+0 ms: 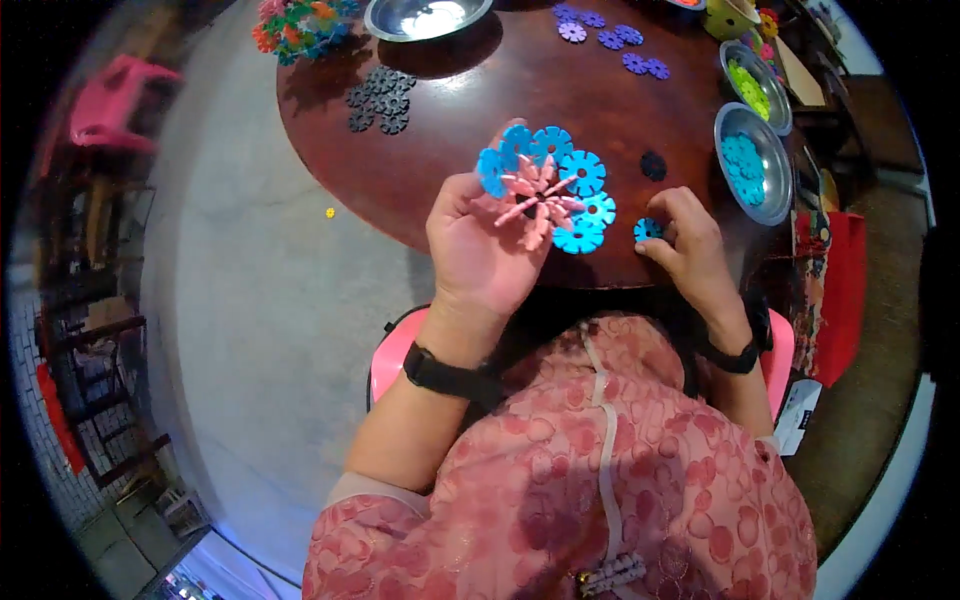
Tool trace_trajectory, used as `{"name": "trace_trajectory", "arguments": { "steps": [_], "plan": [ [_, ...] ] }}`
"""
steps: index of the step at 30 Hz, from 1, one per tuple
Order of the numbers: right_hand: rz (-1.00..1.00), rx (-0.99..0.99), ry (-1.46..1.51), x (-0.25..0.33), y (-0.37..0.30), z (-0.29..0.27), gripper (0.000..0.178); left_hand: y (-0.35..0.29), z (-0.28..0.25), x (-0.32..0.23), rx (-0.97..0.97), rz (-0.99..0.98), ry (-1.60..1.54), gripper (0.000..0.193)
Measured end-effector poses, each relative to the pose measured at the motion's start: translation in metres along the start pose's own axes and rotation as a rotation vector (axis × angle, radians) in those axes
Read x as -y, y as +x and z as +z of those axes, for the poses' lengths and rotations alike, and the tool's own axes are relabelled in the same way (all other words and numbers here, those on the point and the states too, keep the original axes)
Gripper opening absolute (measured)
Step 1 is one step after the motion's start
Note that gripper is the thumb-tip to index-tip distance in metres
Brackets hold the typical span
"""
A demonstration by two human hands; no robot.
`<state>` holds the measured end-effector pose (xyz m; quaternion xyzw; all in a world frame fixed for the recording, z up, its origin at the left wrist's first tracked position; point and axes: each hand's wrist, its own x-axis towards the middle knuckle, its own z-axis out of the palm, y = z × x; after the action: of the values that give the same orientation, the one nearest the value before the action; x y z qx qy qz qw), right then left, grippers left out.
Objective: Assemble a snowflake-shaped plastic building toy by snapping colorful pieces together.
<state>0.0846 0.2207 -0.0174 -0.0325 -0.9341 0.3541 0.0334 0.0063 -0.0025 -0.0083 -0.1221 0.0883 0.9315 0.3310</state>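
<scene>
My left hand [478, 245] holds up a cluster of interlocking plastic discs [548, 187]: a ring of blue snowflake discs around a pink centre. My right hand [688, 245] rests on the near edge of the round dark wooden table [480, 90], with its fingertips pinching a single blue disc [647, 230]. One dark disc [653, 165] lies flat on the table just beyond my right hand.
Two metal bowls at the right hold blue discs [745, 165] and green discs [752, 88]. Another metal bowl [425, 15] stands at the far edge. Black discs [380, 98], purple discs [610, 38] and a multicoloured built cluster [300, 25] lie on the table. A pink stool [115, 100] is at the left.
</scene>
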Motion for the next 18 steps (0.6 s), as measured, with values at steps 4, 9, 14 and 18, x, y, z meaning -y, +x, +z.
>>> {"name": "trace_trajectory", "arguments": {
  "steps": [4,9,14,18],
  "plan": [
    [0.011,0.014,-0.001,0.0,0.004,-0.003,0.031,-0.001,-0.001,-0.003,0.053,-0.012,-0.037,0.046],
    [0.024,0.026,-0.043,-0.002,0.005,-0.004,0.021,0.001,0.001,0.0,-0.055,0.021,-0.043,0.05],
    [-0.068,-0.072,0.203,0.027,0.002,-0.026,0.014,0.001,0.01,0.009,-0.204,0.098,0.187,0.051],
    [-0.323,-0.139,0.415,0.069,0.004,-0.033,0.015,-0.007,0.017,0.012,-0.105,0.129,0.338,0.049]
  ]
}}
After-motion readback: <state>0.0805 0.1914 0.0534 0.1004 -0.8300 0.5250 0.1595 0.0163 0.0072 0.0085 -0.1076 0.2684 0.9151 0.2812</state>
